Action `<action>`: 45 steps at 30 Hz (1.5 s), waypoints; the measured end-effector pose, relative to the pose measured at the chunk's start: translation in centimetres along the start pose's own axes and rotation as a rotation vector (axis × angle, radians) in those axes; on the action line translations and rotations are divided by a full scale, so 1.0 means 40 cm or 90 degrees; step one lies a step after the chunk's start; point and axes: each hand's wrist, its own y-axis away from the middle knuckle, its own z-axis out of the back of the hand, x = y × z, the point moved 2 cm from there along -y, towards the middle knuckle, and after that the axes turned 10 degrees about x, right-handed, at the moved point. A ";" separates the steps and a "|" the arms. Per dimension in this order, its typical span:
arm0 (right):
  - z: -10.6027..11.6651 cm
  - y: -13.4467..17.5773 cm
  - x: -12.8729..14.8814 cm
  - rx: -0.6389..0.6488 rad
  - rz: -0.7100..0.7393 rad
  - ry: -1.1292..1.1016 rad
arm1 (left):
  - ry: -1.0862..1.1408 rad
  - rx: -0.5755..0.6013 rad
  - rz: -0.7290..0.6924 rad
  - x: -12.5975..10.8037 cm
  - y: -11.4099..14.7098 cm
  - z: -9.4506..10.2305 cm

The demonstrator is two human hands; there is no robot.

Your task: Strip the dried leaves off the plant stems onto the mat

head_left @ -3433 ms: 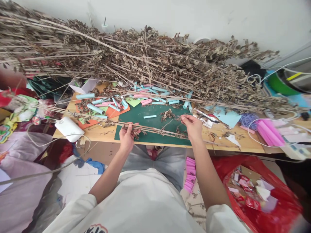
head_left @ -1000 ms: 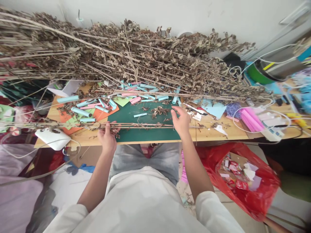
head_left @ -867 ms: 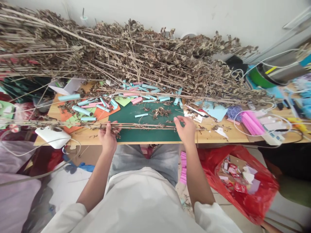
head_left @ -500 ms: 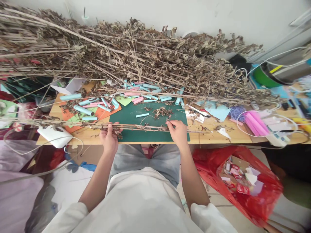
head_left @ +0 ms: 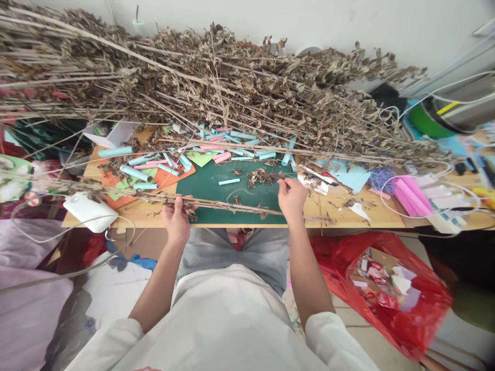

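My left hand (head_left: 177, 219) is closed around dried plant stems (head_left: 228, 206), its thumb on top. These thin brown stems stretch across the front of a green cutting mat (head_left: 204, 180) and pass beneath my right wrist, tips blurred beyond it. My right hand (head_left: 292, 198) is raised off the stems in a pinch, with a small brown dried leaf (head_left: 281, 176) at its fingertips. Crumbled leaves (head_left: 261, 176) lie heaped on the mat, near a single blue paper tube (head_left: 229, 181).
A large pile of dried stalks (head_left: 232, 87) spans the back of the table. Blue and pink paper tubes (head_left: 221, 157) lie before it. A white device (head_left: 91, 211) with a cable sits left, purple string (head_left: 381, 178) right. A red bag (head_left: 325, 257) of litter stands below.
My right hand has moved up and right, away from the stems, with the bit of leaf. The stems' right end has dipped toward the table's front edge. My left hand keeps its hold.
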 end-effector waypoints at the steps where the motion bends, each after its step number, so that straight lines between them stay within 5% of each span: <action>1: -0.001 -0.011 -0.008 -0.024 -0.022 -0.021 | -0.006 0.002 0.005 0.001 0.001 0.000; 4: -0.016 -0.045 -0.015 -0.001 -0.041 -0.086 | -0.006 0.001 0.011 0.003 0.000 0.000; 9: -0.031 -0.061 -0.006 0.166 -0.009 -0.152 | 0.003 -0.013 0.002 0.001 -0.009 -0.004; 17: 0.046 0.112 0.012 0.239 0.196 -0.073 | 0.006 0.005 0.003 0.003 -0.007 -0.007; 21: 0.005 0.155 0.004 0.170 0.224 -0.044 | 0.005 -0.001 -0.001 0.009 -0.012 -0.003; 26: -0.035 0.149 0.003 0.097 0.201 -0.172 | 0.010 -0.014 -0.010 0.009 -0.019 0.000; 34: -0.032 0.094 -0.008 -0.025 -0.056 -0.507 | 0.004 -0.012 -0.008 -0.003 -0.018 -0.016; 40: -0.028 -0.011 0.031 0.084 0.016 -0.373 | -0.007 -0.004 -0.008 -0.005 -0.017 -0.015; 45: -0.002 0.007 0.022 0.159 0.044 -0.167 | 0.004 0.019 -0.012 0.002 -0.012 -0.006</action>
